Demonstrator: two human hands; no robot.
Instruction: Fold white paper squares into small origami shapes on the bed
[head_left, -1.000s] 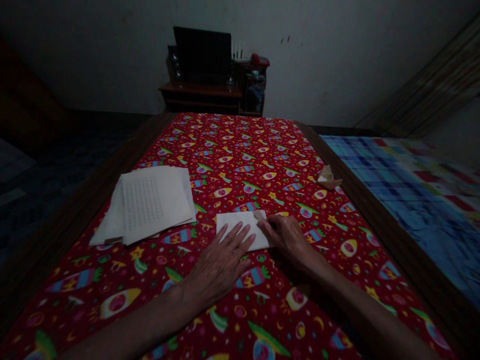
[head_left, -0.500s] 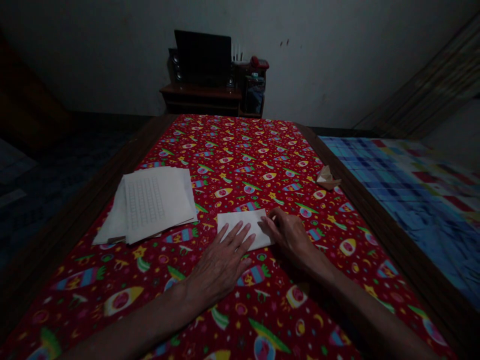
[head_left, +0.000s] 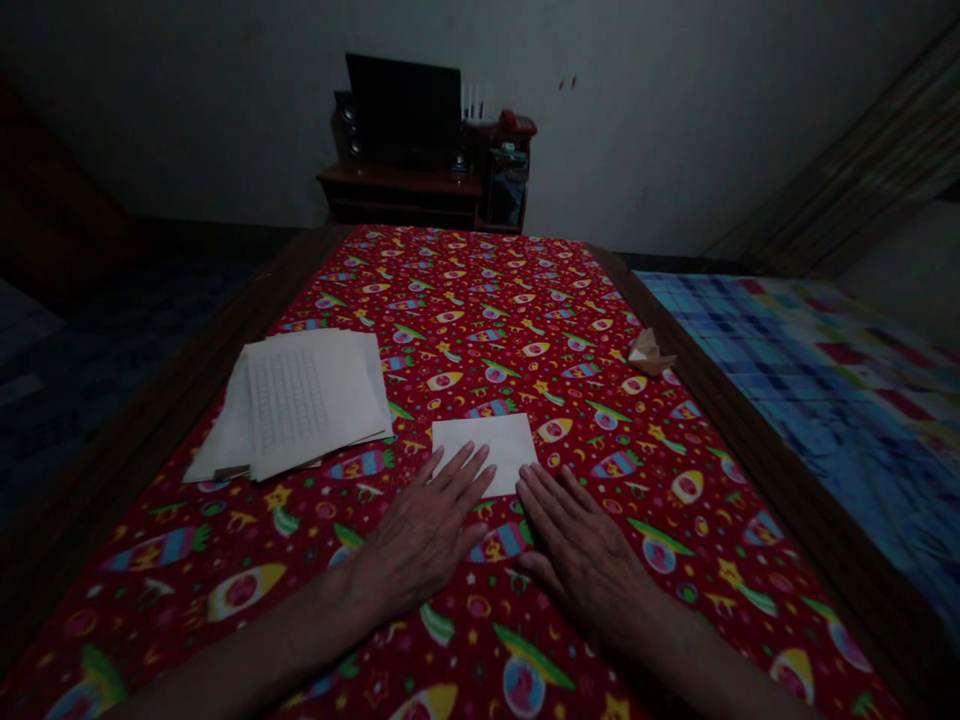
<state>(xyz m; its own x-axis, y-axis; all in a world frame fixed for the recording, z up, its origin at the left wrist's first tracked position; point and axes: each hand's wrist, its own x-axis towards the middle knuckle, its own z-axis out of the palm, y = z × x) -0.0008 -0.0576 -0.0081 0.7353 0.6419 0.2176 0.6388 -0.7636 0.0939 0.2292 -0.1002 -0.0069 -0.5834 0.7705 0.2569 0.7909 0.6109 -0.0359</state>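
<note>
A small white sheet of paper (head_left: 491,445), its outline a rectangle, lies flat on the red patterned cloth (head_left: 480,340). My left hand (head_left: 424,530) rests palm down, fingers stretched over the paper's lower left part. On the lower right corner lie the fingertips of my right hand (head_left: 581,545), also flat with its fingers straight and its thumb apart. Both hands are open, and neither grips anything. The paper's near edge is partly hidden beneath the fingers.
Left of the hands sits a stack of paper sheets (head_left: 315,400), the top one printed with a grid. A folded paper piece (head_left: 651,354) stands near the cloth's right edge. Beyond the table are a dark monitor (head_left: 405,110) and a red telephone (head_left: 517,123).
My right hand has come down and nearer to me, from pinching the paper's right edge to lying flat on its lower corner. My left hand stays on the paper.
</note>
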